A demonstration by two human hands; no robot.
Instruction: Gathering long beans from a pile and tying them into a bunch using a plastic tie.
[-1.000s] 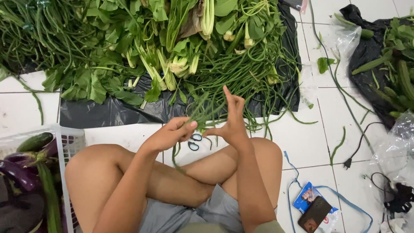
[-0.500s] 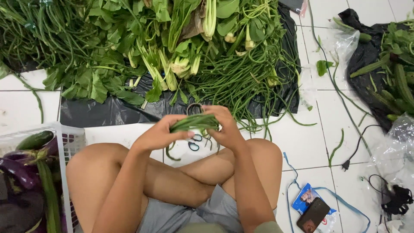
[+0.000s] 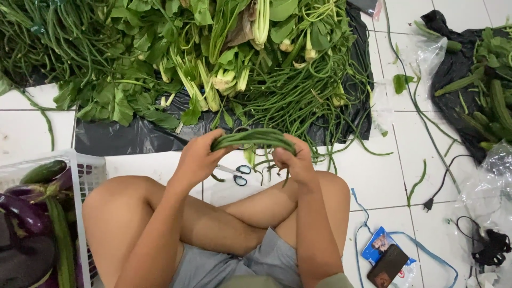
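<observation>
Fingers (image 3: 210, 152) of the left hand (image 3: 198, 159) are wrapped around one end of a bundle of long beans (image 3: 253, 138), and those of the right hand (image 3: 292, 159) are closed on the other end, so the bundle arches between the two fists, just above the crossed legs and in front of the black plastic sheet (image 3: 133, 136).

Head view: a second ago the hands were close together near the scissors (image 3: 237, 173), the right one raised with its fingers pinched upward and no neat bundle between them. Half a second ago the beans were already gathered and held across both hands. Now the hands have drawn slightly apart and the bundle is bent into a tighter, tidier curve, which suggests the loose beans have been collected into one bunch that is being shaped or folded.

The scissors lie untouched on the tiled floor (image 3: 373, 181) beneath the bundle. Behind it lies the pile of loose long beans (image 3: 298, 90) and leafy greens (image 3: 133, 58). A white basket (image 3: 80, 165) with eggplants (image 3: 24, 210) stands at the left knee, and a phone (image 3: 388, 265) lies at the right.
</observation>
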